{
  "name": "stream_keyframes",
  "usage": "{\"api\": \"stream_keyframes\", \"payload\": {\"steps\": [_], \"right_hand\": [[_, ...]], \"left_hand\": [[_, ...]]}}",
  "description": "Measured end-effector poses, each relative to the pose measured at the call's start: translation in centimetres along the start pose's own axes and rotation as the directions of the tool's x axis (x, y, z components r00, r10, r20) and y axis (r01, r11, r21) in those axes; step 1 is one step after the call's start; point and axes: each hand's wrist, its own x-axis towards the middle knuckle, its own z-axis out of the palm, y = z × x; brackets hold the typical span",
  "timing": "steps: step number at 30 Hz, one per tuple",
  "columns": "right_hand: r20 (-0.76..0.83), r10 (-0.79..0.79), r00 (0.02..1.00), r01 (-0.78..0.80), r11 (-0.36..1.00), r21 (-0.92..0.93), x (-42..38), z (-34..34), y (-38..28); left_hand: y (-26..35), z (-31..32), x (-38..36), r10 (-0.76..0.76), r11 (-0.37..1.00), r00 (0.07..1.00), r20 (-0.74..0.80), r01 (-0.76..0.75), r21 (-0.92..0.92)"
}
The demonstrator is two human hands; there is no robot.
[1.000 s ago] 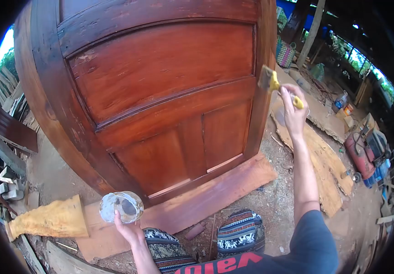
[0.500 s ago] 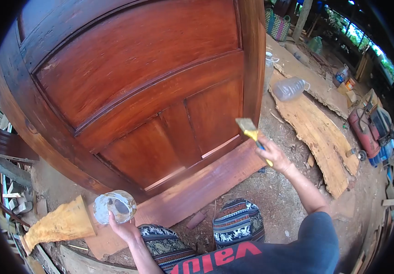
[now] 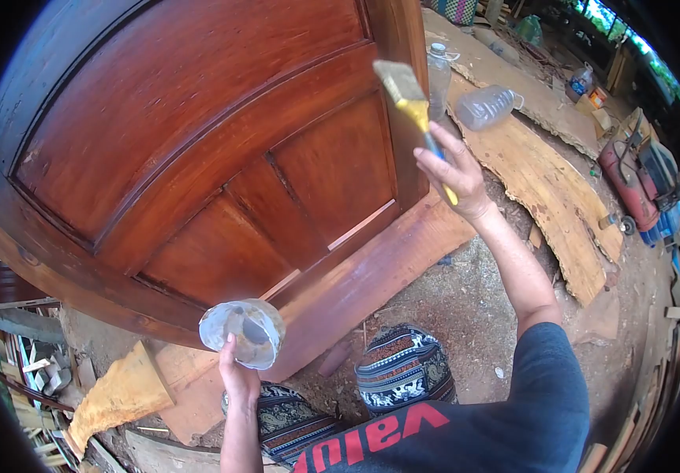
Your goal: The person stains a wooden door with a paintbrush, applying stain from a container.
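Observation:
My right hand [image 3: 460,177] grips a paintbrush [image 3: 412,109] with a yellow and blue handle, its flat bristles raised in front of the right edge of a wooden door [image 3: 190,118]. The door is reddish brown and glossy, with a curved rail and recessed panels. Down on the left, my left hand [image 3: 239,377] holds a whitish plastic cup [image 3: 271,325] by its side, thumb over the rim. The cup's inside looks stained, with a dark round patch at its bottom. Under the door's lower edge lies a reddish plank [image 3: 356,280].
Rough-edged bark slabs [image 3: 541,181] lie on the right, with a clear plastic jug [image 3: 486,106] on them. Another jug [image 3: 438,83] stands beside the door. A red machine [image 3: 628,181] is at far right. A yellowish wood offcut [image 3: 119,390] and scrap wood [image 3: 44,363] lie left.
My right hand has lifted the paintbrush up toward the door's right edge. My left hand and the cup sit further right and a little lower in view. The view has shifted right.

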Motion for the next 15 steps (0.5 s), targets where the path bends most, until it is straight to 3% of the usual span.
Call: {"api": "stream_keyframes", "payload": {"steps": [2,4,6,7,9,10,12,14,15], "right_hand": [[0.27,-0.063,0.961,0.043,0.996,0.078,-5.1,0.7,-0.2],[0.469,0.023,0.883,-0.077,0.992,0.095,-12.7,1.2,-2.3],[0.764,0.098,0.638,-0.308,0.942,0.136,-18.6,0.2,-5.3],[0.762,0.098,0.64,-0.311,0.94,0.14,-19.5,-0.1,-5.6],[0.874,-0.122,0.471,-0.208,0.947,0.244,-21.3,-0.4,-6.0],[0.895,-0.093,0.435,-0.225,0.952,0.208,-20.3,-0.4,-5.4],[0.86,0.089,0.503,-0.307,0.948,0.081,-15.1,-0.4,-3.5],[0.477,0.079,0.875,-0.106,0.994,0.029,-8.5,-1.1,-1.1],[0.322,0.122,0.939,-0.134,0.991,0.017,-5.5,-1.2,-0.4]], "left_hand": [[0.4,1.0,0.4,-0.016,0.999,0.998,0.055,0.014,0.038],[0.4,1.0,1.1,-0.075,0.989,0.995,0.073,0.065,0.134],[-0.2,0.8,1.9,-0.073,0.987,0.995,0.065,0.063,0.149],[-0.4,0.7,2.2,-0.078,0.983,0.995,0.062,0.067,0.169],[-1.3,1.3,2.4,-0.077,0.989,0.995,0.059,0.069,0.134],[-1.8,1.7,2.5,-0.078,0.993,0.995,0.057,0.073,0.09],[-2.8,1.9,2.7,-0.146,0.987,0.987,0.07,0.14,0.081],[-3.2,2.0,2.7,-0.239,0.969,0.968,0.07,0.234,0.075],[-3.4,1.9,2.9,-0.239,0.97,0.969,0.067,0.235,0.067]]}}
